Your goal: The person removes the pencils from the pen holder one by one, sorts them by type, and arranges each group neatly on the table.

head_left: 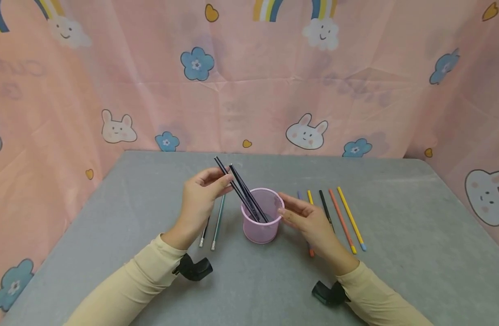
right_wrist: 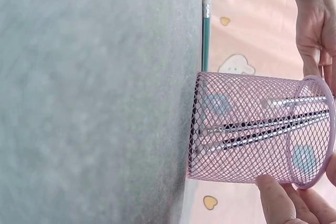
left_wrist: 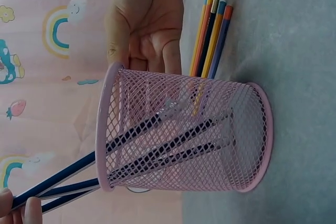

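A pink mesh pencil cup (head_left: 259,233) stands upright on the table. My left hand (head_left: 200,194) pinches a dark striped pencil (left_wrist: 58,179) near its upper end; the eraser end hangs inside the cup, above its floor. Two more dark pencils (right_wrist: 247,127) lean in the cup with their eraser ends down at the bottom. My right hand (head_left: 314,226) holds the cup by its right side, thumb and fingers at the rim. Left of the cup lie a green pencil (head_left: 218,217) and a dark pencil (head_left: 204,233), the latter partly hidden by my left hand.
To the right, several pencils lie on the grey table (head_left: 416,217), among them an orange pencil (head_left: 342,222), a yellow pencil (head_left: 351,218) and a black pencil (head_left: 325,206). My right hand covers some of them. A pink patterned cloth (head_left: 249,104) hangs behind the table.
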Action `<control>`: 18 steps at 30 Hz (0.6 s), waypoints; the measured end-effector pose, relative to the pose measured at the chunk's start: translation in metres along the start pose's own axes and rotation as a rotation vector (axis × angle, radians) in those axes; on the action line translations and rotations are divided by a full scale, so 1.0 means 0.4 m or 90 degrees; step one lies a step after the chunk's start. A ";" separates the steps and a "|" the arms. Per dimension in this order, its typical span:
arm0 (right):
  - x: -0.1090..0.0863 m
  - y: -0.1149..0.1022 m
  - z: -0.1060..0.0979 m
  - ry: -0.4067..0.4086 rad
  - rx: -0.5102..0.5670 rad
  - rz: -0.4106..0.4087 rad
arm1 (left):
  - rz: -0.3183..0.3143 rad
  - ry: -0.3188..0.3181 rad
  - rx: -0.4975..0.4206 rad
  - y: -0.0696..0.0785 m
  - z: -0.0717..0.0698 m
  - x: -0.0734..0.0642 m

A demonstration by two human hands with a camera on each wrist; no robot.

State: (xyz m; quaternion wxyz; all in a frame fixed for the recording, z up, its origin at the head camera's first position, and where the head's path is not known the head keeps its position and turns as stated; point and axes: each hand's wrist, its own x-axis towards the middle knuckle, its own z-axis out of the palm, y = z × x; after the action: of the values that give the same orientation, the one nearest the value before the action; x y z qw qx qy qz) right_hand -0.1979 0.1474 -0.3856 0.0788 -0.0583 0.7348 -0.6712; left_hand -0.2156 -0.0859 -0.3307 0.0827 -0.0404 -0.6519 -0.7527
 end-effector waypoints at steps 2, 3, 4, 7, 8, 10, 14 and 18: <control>-0.001 -0.001 0.000 0.002 0.004 0.004 | 0.010 -0.001 0.007 0.005 -0.004 -0.001; -0.001 -0.001 0.001 0.003 0.005 0.005 | 0.014 -0.002 0.007 0.008 -0.005 -0.001; -0.001 -0.003 0.000 0.003 0.004 0.004 | 0.018 -0.002 0.004 0.011 -0.005 0.000; 0.000 -0.006 -0.001 0.003 -0.001 0.001 | 0.024 -0.002 -0.003 0.019 -0.007 0.003; 0.000 -0.006 -0.001 0.001 -0.002 -0.001 | 0.022 -0.001 -0.006 0.022 -0.007 0.004; -0.001 -0.005 -0.002 -0.005 -0.003 -0.007 | 0.022 -0.001 -0.004 0.028 -0.010 0.003; -0.004 -0.002 -0.001 -0.012 -0.003 -0.014 | 0.025 -0.003 0.023 0.043 -0.018 0.002; -0.006 -0.003 -0.001 -0.010 -0.002 -0.015 | 0.045 0.002 0.030 0.064 -0.024 0.001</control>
State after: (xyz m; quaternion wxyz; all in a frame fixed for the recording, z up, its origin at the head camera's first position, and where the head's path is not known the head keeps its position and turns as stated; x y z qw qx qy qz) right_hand -0.1956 0.1482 -0.3845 0.0766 -0.0722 0.7347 -0.6702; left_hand -0.2112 -0.0988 -0.3072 0.1113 -0.0604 -0.6677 -0.7336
